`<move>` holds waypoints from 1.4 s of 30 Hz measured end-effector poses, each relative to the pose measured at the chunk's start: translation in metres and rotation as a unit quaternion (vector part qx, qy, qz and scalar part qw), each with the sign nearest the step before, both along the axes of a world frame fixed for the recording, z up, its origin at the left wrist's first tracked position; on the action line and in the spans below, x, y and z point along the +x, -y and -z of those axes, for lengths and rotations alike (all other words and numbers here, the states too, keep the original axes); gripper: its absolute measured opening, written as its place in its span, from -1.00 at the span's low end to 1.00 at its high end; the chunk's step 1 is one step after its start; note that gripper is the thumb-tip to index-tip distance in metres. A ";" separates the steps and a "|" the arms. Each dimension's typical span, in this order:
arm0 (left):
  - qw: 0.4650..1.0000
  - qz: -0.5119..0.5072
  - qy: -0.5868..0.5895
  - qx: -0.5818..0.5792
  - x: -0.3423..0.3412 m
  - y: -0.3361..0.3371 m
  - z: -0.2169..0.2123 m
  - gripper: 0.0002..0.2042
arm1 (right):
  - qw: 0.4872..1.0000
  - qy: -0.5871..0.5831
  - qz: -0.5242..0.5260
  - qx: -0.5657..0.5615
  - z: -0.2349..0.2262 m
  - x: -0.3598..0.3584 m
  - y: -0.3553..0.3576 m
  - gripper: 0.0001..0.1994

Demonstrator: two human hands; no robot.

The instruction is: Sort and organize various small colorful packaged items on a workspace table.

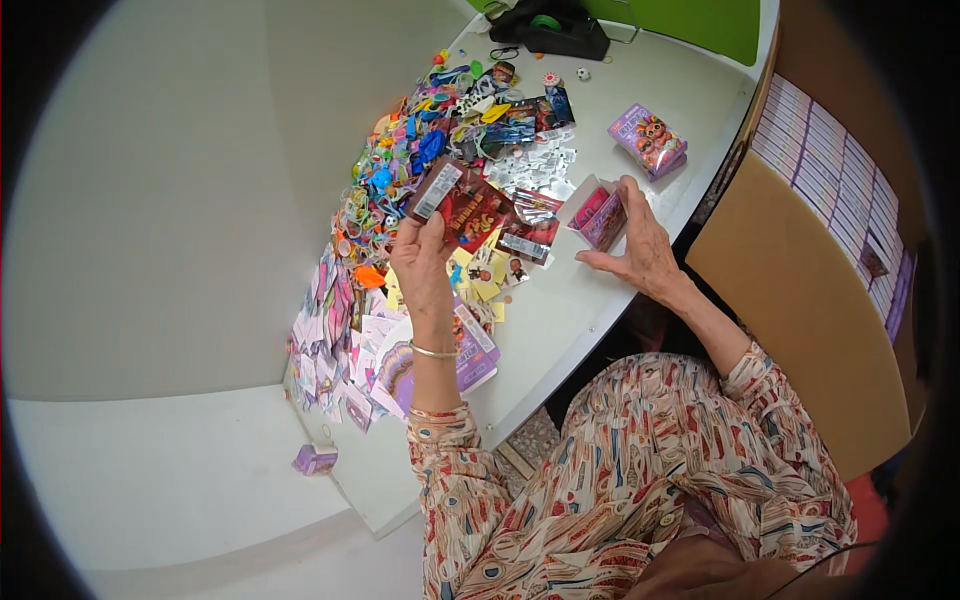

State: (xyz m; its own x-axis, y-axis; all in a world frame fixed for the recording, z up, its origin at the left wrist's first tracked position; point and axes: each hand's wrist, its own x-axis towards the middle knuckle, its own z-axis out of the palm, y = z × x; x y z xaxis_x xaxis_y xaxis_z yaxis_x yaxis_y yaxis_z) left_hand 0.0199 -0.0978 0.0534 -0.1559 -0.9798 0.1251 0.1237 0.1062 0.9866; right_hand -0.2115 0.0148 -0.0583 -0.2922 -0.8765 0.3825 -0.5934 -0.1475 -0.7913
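My left hand [422, 262] pinches a dark red printed packet [478, 212] with a white label at one end, raised over the middle of the table. To its right, my right hand [645, 255] holds a small open box [597, 216], its fingers along the far right side and its thumb by the near side. Pink contents show in the box's opening, and a pale flap stands out at its left. Another red packet [530, 238] lies between the two hands. Behind the right hand are purple boxes [652, 140] with a cartoon picture, apparently stacked.
A heap of small colourful toys [385, 190] runs along the table's left side, with yellow cards [482, 278] and purple-white flat cards [380, 360] nearer me. A black tape dispenser [560, 35] stands at the back. At right, a cardboard carton [800, 270] holds rows of boxes.
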 end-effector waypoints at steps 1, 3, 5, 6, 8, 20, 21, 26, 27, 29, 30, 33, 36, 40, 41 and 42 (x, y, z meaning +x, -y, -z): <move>0.999 0.014 -0.030 0.006 -0.005 -0.007 -0.003 -0.79 | 1.000 -0.010 0.012 -0.023 -0.002 -0.001 0.001 0.10; 0.999 0.014 -0.037 0.003 -0.008 -0.015 -0.005 -0.78 | 0.998 -0.020 0.021 -0.049 -0.013 -0.001 0.002 0.12; 0.998 0.033 -0.047 0.004 -0.007 -0.017 -0.001 -0.73 | 0.988 -0.061 0.044 -0.133 -0.038 0.000 0.002 0.07; 0.998 0.035 -0.049 0.005 -0.010 -0.021 -0.003 -0.73 | 0.988 -0.063 0.046 -0.132 -0.050 0.001 0.002 0.07; 0.998 0.032 -0.061 0.010 -0.020 -0.030 -0.009 -0.65 | 0.987 -0.079 0.003 -0.137 -0.074 0.007 0.009 0.01; 0.692 -0.070 0.532 -0.483 -0.013 -0.067 -0.059 -0.42 | 0.981 0.066 -0.184 -0.022 -0.122 0.028 0.024 -0.77; 0.715 -0.057 0.502 -0.483 -0.017 -0.068 -0.062 -0.55 | 0.973 0.095 -0.207 -0.022 -0.122 0.030 0.026 -0.77; 0.928 0.039 0.286 -0.235 -0.004 -0.061 -0.035 -0.75 | 0.963 0.127 -0.236 -0.040 -0.121 0.040 0.027 -0.76; 0.938 0.025 0.277 -0.207 -0.002 -0.059 -0.033 -0.76 | 0.976 0.091 -0.170 -0.100 -0.119 0.042 0.025 -0.75; 0.947 0.010 0.268 -0.179 0.004 -0.055 -0.026 -0.77 | 0.980 0.055 -0.103 -0.159 -0.119 0.044 0.019 -0.74; 0.950 -0.022 0.252 -0.182 0.008 -0.053 -0.025 -0.79 | 0.988 0.077 -0.110 -0.080 -0.122 0.043 0.013 -0.72; 0.928 -0.067 0.263 -0.254 0.009 -0.057 -0.025 -0.82 | 0.963 0.178 -0.190 0.069 -0.116 0.051 0.006 -0.67; 0.888 -0.051 0.314 -0.332 0.001 -0.075 -0.022 -0.84 | 0.871 0.351 -0.316 0.137 -0.097 0.056 0.010 -0.53; 0.891 0.020 0.338 -0.303 0.004 -0.099 -0.009 -0.78 | 0.765 0.507 -0.352 0.185 -0.095 0.059 0.006 -0.47; 0.892 0.020 0.338 -0.301 0.008 -0.103 -0.008 -0.78 | 0.759 0.510 -0.347 0.206 -0.088 0.061 0.004 -0.47; 0.881 0.032 0.371 -0.293 0.012 -0.105 -0.007 -0.78 | 0.755 0.513 -0.341 0.226 -0.083 0.062 0.003 -0.47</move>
